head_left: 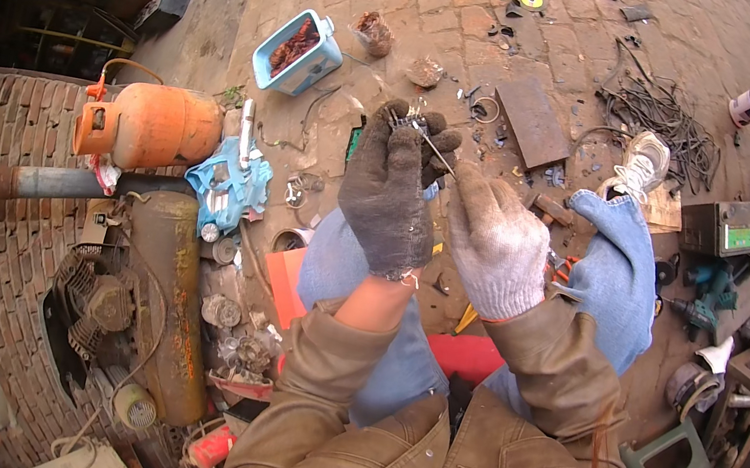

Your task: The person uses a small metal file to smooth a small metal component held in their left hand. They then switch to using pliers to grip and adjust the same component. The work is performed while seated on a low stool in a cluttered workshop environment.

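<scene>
My left hand, in a dark, dirty work glove, is raised before me with its fingers curled round a small metal part. The fingers hide most of that part, so its kind does not show. In a pale knitted glove, my right hand pinches the near end of a thin metal rod. The rod slants up and left, its far end reaching the part among my left fingers. Whether the two are joined, I cannot tell. Below my hands are my knees in blue jeans.
A flat rusty plate and a hammer lie ahead on the brick ground. Tangled black cable spreads at far right, near a green drill. At left stand an orange gas cylinder and a blue bin.
</scene>
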`<move>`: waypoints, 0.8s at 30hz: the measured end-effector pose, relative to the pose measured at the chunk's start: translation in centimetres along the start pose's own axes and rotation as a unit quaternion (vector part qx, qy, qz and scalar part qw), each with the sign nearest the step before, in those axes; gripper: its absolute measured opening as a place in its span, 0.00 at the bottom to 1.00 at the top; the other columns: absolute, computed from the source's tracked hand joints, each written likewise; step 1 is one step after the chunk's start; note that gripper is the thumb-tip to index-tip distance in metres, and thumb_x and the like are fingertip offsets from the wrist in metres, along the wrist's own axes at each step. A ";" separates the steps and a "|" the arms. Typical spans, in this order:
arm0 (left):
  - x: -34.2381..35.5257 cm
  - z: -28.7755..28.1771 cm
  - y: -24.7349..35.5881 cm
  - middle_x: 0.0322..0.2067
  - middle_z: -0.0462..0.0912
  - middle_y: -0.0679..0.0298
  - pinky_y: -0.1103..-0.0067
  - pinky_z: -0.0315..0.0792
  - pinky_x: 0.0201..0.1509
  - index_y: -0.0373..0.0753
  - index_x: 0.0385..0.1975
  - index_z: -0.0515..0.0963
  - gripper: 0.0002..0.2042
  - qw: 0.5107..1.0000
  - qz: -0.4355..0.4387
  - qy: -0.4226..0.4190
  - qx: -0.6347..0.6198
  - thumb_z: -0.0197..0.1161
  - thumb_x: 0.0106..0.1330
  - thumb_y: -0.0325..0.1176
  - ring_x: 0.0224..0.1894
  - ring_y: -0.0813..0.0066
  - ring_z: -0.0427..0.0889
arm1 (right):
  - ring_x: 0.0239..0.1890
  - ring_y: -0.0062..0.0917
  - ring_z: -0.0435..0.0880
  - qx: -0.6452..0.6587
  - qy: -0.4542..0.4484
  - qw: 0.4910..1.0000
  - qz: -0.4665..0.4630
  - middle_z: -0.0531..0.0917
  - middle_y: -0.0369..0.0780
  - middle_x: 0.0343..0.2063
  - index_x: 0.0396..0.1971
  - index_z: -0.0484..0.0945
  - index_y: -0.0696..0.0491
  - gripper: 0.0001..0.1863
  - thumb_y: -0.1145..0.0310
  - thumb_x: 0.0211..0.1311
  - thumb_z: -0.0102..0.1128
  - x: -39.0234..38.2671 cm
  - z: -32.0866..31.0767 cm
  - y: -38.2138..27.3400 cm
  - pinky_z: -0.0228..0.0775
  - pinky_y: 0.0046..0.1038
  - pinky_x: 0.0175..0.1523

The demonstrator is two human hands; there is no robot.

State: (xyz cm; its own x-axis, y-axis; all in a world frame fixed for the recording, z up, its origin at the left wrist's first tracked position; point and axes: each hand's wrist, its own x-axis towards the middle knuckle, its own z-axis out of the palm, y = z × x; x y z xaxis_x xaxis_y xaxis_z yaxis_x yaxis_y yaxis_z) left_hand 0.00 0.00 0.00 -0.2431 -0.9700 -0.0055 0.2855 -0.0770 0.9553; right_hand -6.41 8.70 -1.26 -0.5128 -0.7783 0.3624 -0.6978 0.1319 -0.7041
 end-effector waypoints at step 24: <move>0.2 -2.0 1.9 0.42 0.84 0.55 0.76 0.85 0.45 0.27 0.56 0.74 0.15 0.984 -0.084 -0.134 0.076 0.56 0.74 0.28 0.42 0.69 0.86 | 0.30 0.22 0.85 0.354 -0.176 0.893 0.216 0.87 0.41 0.31 0.46 0.83 0.62 0.15 0.71 0.62 0.65 2.8 -6.2 3.1 0.78 0.24 0.36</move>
State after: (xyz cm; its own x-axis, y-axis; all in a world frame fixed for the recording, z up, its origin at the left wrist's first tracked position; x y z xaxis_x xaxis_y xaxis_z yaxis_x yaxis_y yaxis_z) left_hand 2.40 -0.77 1.20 -0.5172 -0.8491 -0.1077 0.0834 -0.1753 0.9810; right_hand -13.11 10.72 1.33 -0.3819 -0.9097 -0.1633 0.0825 0.1424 -0.9864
